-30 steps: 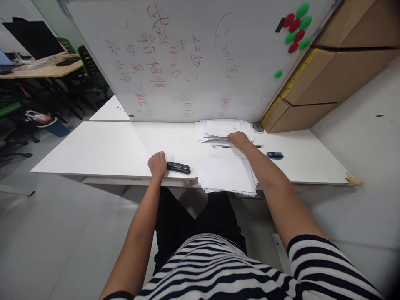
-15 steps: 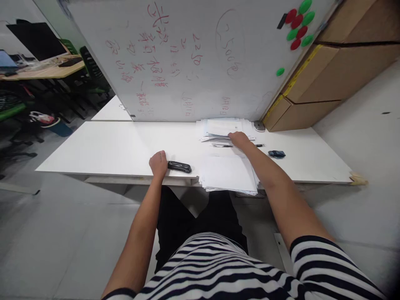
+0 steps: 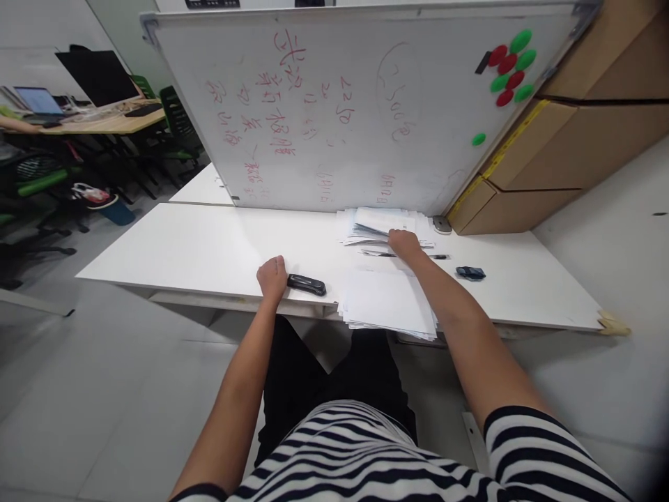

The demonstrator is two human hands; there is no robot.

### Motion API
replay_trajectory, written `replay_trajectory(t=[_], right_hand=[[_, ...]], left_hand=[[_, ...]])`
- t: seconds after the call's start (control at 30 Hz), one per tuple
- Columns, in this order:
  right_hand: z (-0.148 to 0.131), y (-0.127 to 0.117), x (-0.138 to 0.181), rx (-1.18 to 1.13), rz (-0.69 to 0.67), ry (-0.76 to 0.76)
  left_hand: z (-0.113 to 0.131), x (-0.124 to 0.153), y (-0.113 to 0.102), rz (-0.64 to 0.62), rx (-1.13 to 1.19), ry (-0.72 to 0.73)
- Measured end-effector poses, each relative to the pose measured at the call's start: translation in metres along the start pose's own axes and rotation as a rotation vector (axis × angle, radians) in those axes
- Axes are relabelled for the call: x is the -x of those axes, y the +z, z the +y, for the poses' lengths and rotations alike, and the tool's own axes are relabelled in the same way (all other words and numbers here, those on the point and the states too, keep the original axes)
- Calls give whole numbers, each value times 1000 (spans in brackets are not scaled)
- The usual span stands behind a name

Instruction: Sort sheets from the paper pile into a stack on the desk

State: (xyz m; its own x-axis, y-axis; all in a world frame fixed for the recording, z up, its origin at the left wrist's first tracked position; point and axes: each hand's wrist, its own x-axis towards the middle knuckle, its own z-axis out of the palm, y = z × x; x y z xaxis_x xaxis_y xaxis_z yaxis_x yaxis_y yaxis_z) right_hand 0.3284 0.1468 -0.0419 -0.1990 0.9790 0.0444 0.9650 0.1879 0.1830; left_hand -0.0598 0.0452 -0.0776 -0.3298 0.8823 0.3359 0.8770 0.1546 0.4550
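Note:
My left hand (image 3: 272, 277) rests closed in a loose fist on the white table (image 3: 198, 247), touching the end of a black stapler (image 3: 307, 284) without holding it. My right hand (image 3: 403, 243) reaches to the far stack of papers (image 3: 379, 223) against the whiteboard and pinches a few sheets, which are lifted at their front edge. A second, nearer stack of white sheets (image 3: 389, 303) hangs over the table's front edge below my right forearm. A black pen (image 3: 436, 256) lies just past my right hand.
A whiteboard (image 3: 355, 104) with red writing and red and green magnets stands along the table's back. Cardboard boxes (image 3: 564, 139) sit at the right. A small dark object (image 3: 470, 272) lies on the table's right. Desks with monitors and chairs (image 3: 78, 104) stand far left.
The view has tilted up a little. My right hand has raised the front edge of some sheets on the far stack. My left hand stays by the stapler.

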Motion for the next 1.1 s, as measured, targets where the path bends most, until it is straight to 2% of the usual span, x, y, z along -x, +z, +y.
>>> replay_trajectory(t=[0.13,0.3,0.37,0.47,0.53,0.63,0.67,0.7,0.77,0.83,0.87,0.97,1.1], right_hand=[[2,-6,2,-17,93,33],[2,-31,17,-56,253,91],[-1,-45,35,-202,420,149],[-13,-68,76,-606,696,266],[-25,-80,110,-873,748,315],[-49,-88,160,-1198,682,313],[-57,-88,174,-1269,643,300],[-65,-87,186,-1322,605,287],[-80,-82,206,-1379,541,271],[-90,-75,221,-1400,501,271],[-93,-72,227,-1408,489,276],[-95,-67,244,-1456,460,303],[-89,-69,262,-1572,412,308]], left_hand=[[-1,0,0,12,13,-6],[-2,0,0,21,79,-38],[-4,-1,0,22,127,-60],[-7,1,-2,35,219,-73],[-2,6,-8,84,284,-39],[26,25,-24,173,452,116],[40,34,-32,158,544,175],[56,44,-40,105,656,220],[88,63,-55,-129,929,254],[114,80,-68,-352,1101,177],[123,87,-73,-397,1144,112],[134,100,-79,-385,1112,-30],[131,102,-73,-389,960,22]])
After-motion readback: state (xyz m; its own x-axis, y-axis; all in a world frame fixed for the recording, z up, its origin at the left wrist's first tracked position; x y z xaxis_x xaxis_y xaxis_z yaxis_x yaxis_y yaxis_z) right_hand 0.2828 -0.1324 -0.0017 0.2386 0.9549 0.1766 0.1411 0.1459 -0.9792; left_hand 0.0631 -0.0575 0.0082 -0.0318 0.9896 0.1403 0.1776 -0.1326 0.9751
